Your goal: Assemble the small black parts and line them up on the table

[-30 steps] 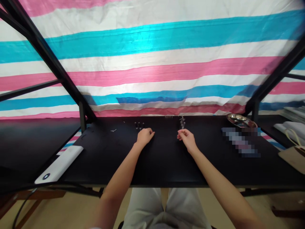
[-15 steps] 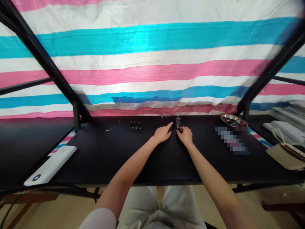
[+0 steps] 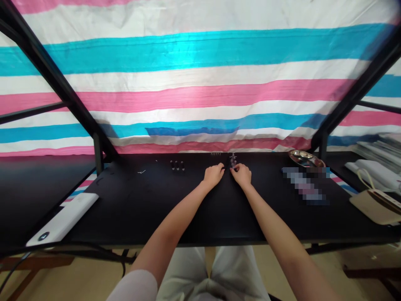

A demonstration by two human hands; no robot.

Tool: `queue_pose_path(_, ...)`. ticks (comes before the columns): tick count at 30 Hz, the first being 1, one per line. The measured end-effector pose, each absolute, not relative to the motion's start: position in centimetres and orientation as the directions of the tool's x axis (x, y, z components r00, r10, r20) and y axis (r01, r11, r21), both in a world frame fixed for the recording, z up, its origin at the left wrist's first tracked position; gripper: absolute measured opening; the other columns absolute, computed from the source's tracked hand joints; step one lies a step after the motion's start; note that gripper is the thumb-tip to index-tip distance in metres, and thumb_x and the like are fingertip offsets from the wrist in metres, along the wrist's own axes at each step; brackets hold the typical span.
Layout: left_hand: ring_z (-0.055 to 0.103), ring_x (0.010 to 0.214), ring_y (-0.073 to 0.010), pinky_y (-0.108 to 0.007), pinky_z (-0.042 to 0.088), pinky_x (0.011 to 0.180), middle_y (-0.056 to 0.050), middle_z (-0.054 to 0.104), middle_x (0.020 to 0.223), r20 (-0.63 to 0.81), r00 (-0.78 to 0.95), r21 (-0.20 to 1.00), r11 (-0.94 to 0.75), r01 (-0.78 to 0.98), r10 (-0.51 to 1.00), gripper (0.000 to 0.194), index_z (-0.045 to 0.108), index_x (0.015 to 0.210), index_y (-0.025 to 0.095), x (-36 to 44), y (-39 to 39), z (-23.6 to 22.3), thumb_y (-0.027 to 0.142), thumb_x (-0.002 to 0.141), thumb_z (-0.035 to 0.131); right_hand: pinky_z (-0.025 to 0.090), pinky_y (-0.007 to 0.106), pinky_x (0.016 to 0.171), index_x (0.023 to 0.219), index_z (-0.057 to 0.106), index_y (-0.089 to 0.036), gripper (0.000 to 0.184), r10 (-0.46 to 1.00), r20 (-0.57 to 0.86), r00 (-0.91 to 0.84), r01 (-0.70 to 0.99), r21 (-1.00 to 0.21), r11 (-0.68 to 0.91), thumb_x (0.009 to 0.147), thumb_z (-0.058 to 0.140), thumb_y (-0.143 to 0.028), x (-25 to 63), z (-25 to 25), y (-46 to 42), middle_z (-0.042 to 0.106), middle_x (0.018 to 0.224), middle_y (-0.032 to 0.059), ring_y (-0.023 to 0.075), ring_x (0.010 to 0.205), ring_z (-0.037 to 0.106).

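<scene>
My left hand (image 3: 214, 175) rests low over the black table with its fingers curled together. Something dark may be at its fingertips, too small to name. Close by on the right, my right hand (image 3: 242, 175) has thumb and forefinger bent inward at the near end of a small upright row of greyish-purple round pieces (image 3: 233, 161). Whether those fingertips grip a piece or only touch it, I cannot tell. A row of small thin pale pieces (image 3: 215, 154) lies at the table's far edge, beyond my left hand.
Three small dark cylinders (image 3: 177, 165) stand left of my hands, with a white scrap (image 3: 141, 172) further left. A shiny metal dish (image 3: 305, 159) sits at the back right. A long white device (image 3: 64, 219) lies at the left edge, a beige case (image 3: 374, 205) at the right.
My left hand's outstretched forefinger has drawn back and curled in, away from the round pieces. My right hand stays almost in place, its fingers slightly closer together.
</scene>
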State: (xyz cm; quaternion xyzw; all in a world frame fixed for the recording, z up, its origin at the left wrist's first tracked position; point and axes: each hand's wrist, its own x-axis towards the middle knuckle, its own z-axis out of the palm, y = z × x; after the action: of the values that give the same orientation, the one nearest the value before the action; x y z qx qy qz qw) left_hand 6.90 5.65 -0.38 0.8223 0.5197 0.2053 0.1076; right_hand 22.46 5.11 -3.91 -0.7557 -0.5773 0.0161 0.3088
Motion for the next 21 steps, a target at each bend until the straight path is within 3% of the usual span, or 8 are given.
queue_pose_path(6, 0.057, 0.056, -0.0115, -0.023, 0.044, 0.064, 0.003, 0.059, 0.055, 0.275, 0.260, 0.720, -0.378, 0.582, 0.926, 0.021, 0.062, 0.091, 0.019, 2.6, 4.9, 0.1, 0.034, 0.078, 0.055, 0.033, 0.028, 0.063, 0.074, 0.060, -0.019, 0.015, 0.892, 0.344, 0.293, 0.875, -0.472, -0.106, 0.076, 0.050, -0.030, 22.4, -4.0, 4.8, 0.062, 0.078, 0.0050, 0.0195, 0.076, 0.054)
queue_pose_path(9, 0.051, 0.045, -0.0087, -0.021, 0.043, 0.056, 0.005, 0.053, 0.048, 0.264, 0.184, 0.839, -0.320, 0.441, 0.947, 0.024, 0.061, 0.087, 0.016, 0.9, 3.8, 0.4, 0.036, 0.075, 0.056, 0.032, 0.027, 0.061, 0.071, 0.059, -0.019, 0.013, 0.911, 0.357, 0.207, 0.889, -0.456, -0.023, 0.074, 0.050, -0.028, 22.0, -3.7, 4.4, 0.061, 0.075, 0.0033, 0.0172, 0.071, 0.054)
queue_pose_path(15, 0.041, 0.035, -0.0054, -0.017, 0.032, 0.038, 0.005, 0.051, 0.048, 0.192, 0.134, 0.929, -0.224, 0.294, 0.972, 0.032, 0.058, 0.088, 0.014, -0.2, 2.4, 0.3, 0.043, 0.073, 0.057, 0.029, 0.027, 0.064, 0.069, 0.056, -0.019, 0.009, 0.906, 0.409, -0.108, 0.915, -0.316, 0.252, 0.073, 0.052, -0.024, 20.0, -2.6, 2.7, 0.059, 0.070, 0.0016, 0.0160, 0.071, 0.052)
queue_pose_path(21, 0.041, 0.035, -0.0048, -0.016, 0.032, 0.037, 0.006, 0.051, 0.047, 0.185, 0.144, 0.933, -0.220, 0.286, 0.972, 0.031, 0.058, 0.086, 0.015, -0.1, 2.2, -0.2, 0.043, 0.073, 0.057, 0.028, 0.028, 0.066, 0.071, 0.056, -0.018, 0.009, 0.873, 0.432, -0.224, 0.920, -0.202, 0.336, 0.075, 0.050, -0.022, 18.7, -2.0, 1.8, 0.059, 0.073, 0.0031, 0.0159, 0.071, 0.051)
